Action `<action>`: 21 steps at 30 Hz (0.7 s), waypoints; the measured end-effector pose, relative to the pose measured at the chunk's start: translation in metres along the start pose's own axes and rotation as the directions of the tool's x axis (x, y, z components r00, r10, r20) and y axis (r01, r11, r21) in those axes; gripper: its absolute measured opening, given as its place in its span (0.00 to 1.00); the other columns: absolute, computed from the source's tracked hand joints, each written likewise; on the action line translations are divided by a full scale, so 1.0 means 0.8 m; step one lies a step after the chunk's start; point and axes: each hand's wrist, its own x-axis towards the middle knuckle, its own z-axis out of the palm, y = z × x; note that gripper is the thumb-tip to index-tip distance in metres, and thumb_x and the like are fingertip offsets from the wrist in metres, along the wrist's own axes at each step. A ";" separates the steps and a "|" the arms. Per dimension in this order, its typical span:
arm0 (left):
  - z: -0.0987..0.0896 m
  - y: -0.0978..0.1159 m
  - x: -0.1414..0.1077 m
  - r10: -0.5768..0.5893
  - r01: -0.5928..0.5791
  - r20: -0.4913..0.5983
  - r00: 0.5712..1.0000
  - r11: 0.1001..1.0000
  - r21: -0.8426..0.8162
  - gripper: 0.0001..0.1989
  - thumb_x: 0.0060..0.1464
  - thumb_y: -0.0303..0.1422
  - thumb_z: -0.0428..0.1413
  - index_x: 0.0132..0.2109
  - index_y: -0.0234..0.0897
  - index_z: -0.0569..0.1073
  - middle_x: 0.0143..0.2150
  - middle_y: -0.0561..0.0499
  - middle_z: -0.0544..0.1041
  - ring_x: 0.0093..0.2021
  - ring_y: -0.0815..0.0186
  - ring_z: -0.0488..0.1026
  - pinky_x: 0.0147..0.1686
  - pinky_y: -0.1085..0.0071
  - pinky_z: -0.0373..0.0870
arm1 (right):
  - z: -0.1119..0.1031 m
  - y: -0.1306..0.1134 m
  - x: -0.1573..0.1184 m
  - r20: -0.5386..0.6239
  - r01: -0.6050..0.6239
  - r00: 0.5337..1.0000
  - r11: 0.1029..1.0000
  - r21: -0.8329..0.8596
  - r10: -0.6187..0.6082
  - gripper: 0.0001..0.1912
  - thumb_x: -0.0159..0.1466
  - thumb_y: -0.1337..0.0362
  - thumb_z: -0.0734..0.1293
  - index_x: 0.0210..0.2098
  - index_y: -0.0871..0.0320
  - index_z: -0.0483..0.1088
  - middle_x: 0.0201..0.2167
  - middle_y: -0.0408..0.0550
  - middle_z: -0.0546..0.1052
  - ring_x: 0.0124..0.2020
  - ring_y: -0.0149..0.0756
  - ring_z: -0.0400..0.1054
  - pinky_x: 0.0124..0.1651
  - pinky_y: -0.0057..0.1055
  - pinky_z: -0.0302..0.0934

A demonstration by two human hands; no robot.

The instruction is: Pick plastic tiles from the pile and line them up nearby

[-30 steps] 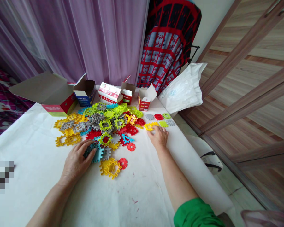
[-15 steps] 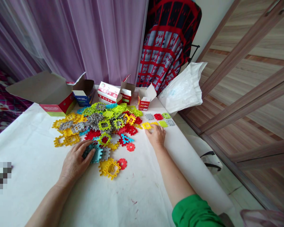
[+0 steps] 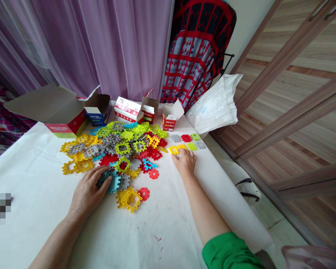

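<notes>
Several plastic interlocking pieces in yellow, green, grey, red and blue lie in a pile (image 3: 123, 142) on the white table. My left hand (image 3: 88, 190) rests at the pile's near left edge, thumb and fingers around a blue piece (image 3: 114, 183). Right of the pile, my right hand (image 3: 185, 161) is at a small group of flat pieces, its fingertips by a yellow piece (image 3: 182, 147); whether it grips anything is hidden. Another yellow piece (image 3: 173, 150) touches that one on the left. Behind them lie a grey piece (image 3: 175, 138), a red one (image 3: 186, 138) and green ones (image 3: 192, 147).
Along the back edge stand an open red box (image 3: 70, 129), a blue box (image 3: 96, 116), a white and red box (image 3: 128, 108) and two small open boxes (image 3: 168, 122). A white bag (image 3: 215, 104) leans at the back right. Two red round pieces (image 3: 154, 174) lie nearer.
The whole view has shifted slightly, moving everything a little to the left. Both hands keep nearly the same places among the pieces.
</notes>
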 end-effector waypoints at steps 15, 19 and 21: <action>0.000 0.000 0.000 -0.008 0.008 0.000 1.000 1.000 -0.006 0.26 0.61 0.54 0.48 0.54 0.44 0.76 0.54 0.44 0.79 0.57 0.52 0.75 0.60 0.54 0.72 | -0.001 -0.002 0.002 0.036 0.049 0.998 0.999 0.009 -0.049 0.08 0.62 0.61 0.72 0.41 0.54 0.77 0.44 0.53 0.82 0.50 0.48 0.68 0.47 0.38 0.55; 0.000 0.001 0.001 -0.010 0.010 0.004 1.000 1.000 -0.012 0.27 0.61 0.54 0.47 0.54 0.43 0.76 0.55 0.43 0.79 0.58 0.52 0.75 0.61 0.53 0.72 | 0.000 -0.002 0.003 0.035 0.042 0.998 0.999 0.019 -0.043 0.08 0.62 0.61 0.72 0.41 0.54 0.77 0.44 0.53 0.82 0.49 0.48 0.69 0.46 0.37 0.55; -0.001 0.002 0.001 -0.018 0.018 0.010 1.000 1.000 -0.010 0.27 0.61 0.54 0.47 0.55 0.42 0.76 0.55 0.43 0.79 0.58 0.51 0.75 0.61 0.53 0.71 | 0.000 -0.002 0.004 0.033 0.040 0.999 0.999 0.023 -0.041 0.08 0.62 0.60 0.72 0.41 0.54 0.77 0.44 0.54 0.82 0.49 0.48 0.69 0.46 0.37 0.55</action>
